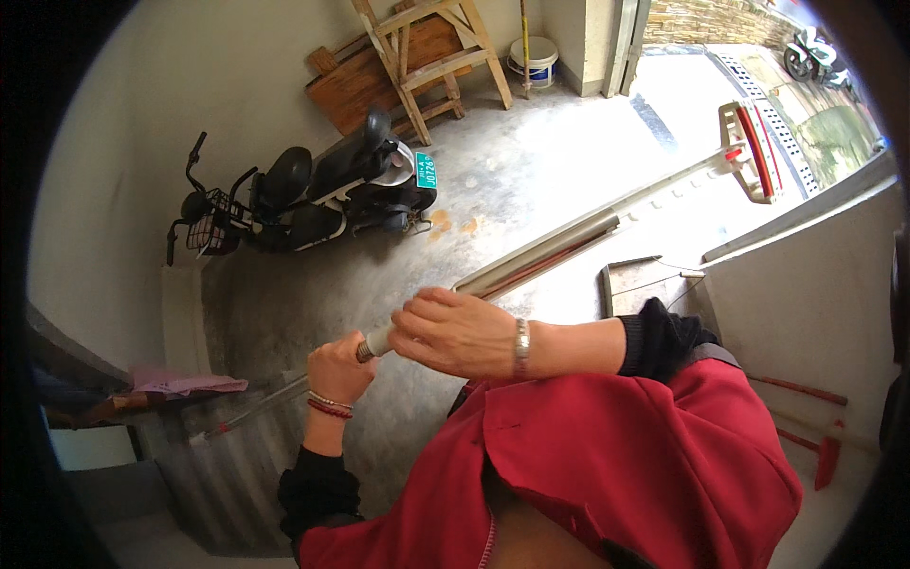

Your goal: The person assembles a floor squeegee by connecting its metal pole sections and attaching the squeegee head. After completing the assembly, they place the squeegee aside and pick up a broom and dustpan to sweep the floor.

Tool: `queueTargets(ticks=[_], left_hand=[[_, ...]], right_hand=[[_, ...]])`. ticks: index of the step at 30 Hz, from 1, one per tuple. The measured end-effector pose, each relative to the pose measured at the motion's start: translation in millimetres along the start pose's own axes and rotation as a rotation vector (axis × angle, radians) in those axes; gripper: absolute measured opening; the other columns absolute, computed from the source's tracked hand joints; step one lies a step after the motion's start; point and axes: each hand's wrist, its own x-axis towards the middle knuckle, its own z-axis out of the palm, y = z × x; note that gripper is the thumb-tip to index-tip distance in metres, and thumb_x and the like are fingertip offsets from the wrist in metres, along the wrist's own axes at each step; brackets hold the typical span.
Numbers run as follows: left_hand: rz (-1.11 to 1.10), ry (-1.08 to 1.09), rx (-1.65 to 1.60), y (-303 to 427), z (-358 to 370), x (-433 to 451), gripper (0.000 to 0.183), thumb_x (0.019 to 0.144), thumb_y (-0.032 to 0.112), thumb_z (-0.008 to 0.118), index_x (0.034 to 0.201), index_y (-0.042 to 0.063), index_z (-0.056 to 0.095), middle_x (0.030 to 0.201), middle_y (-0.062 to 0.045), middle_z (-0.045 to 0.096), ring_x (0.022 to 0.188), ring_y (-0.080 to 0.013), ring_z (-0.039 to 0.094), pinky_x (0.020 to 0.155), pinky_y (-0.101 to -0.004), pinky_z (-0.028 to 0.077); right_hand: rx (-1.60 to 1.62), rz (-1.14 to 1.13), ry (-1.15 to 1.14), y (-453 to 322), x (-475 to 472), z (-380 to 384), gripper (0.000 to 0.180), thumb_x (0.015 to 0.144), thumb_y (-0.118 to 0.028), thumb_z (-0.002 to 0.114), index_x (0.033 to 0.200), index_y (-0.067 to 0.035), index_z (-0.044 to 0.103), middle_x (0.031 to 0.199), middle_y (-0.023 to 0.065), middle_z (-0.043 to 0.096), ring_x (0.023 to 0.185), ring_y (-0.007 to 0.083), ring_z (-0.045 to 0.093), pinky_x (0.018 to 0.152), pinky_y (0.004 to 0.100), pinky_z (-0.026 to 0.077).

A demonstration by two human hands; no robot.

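Note:
My left hand (341, 370) is closed around the thin metal pole of a long squeeze mop (537, 259), by a ribbed threaded part. Just ahead of it, my right hand (458, 334) grips the mop's pale collar, knuckles up. The mop slants across in front of me. A metal-and-plastic sleeve runs from my right hand towards the upper right. At that far end is the mop head (750, 153), with red strips in a pale frame. Behind my left hand the pole continues down to the lower left. My fingers hide part of the collar.
A black electric scooter (348, 167) is parked by the left wall. Wooden trestle legs (437, 71), a board (355, 89) and a white bucket (534, 60) stand at the back. A metal dustpan (643, 284) lies right, near the bright doorway. Pink cloth (188, 384) rests at lower left.

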Motion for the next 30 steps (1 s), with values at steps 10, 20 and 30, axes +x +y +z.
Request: queueTargets(ticks=[10,20,30], left_hand=[[-0.091,-0.127,-0.203,4.2,27.5,-21.1,0.021,0.067,0.013,0.074,0.066,0.005,0.055,0.061,-0.015,0.059,0.055,-0.0307,0.060,0.051,-0.0394,0.047],[-0.051,-0.312,-0.363,-13.5,6.5,-9.9,0.018,0.065,0.010,0.074,0.079,0.002,0.067,0.068,-0.017,0.063,0.061,-0.0348,0.063,0.057,-0.0388,0.050],[-0.224,-0.680,-0.437,-16.4,-3.1,4.1,0.022,0.071,0.018,0.071,0.079,-0.002,0.065,0.071,-0.018,0.064,0.065,-0.0325,0.062,0.068,-0.0403,0.050]], right_hand=[[0.003,0.376,0.264,26.5,-138.9,-115.2,0.030,0.067,0.010,0.059,0.095,-0.001,0.062,0.100,0.0136,0.062,0.089,0.0285,0.061,0.074,0.0354,0.051],[-0.614,0.796,-0.352,110.5,-165.3,-207.4,0.081,0.064,0.008,0.058,0.138,-0.019,0.040,0.137,0.0074,0.045,0.130,0.0244,0.040,0.115,0.0425,0.024],[-0.568,0.560,-0.362,156.0,-194.4,-207.5,0.031,0.065,-0.001,0.066,0.091,-0.010,0.052,0.086,0.0055,0.053,0.091,0.0246,0.054,0.088,0.0365,0.043]])
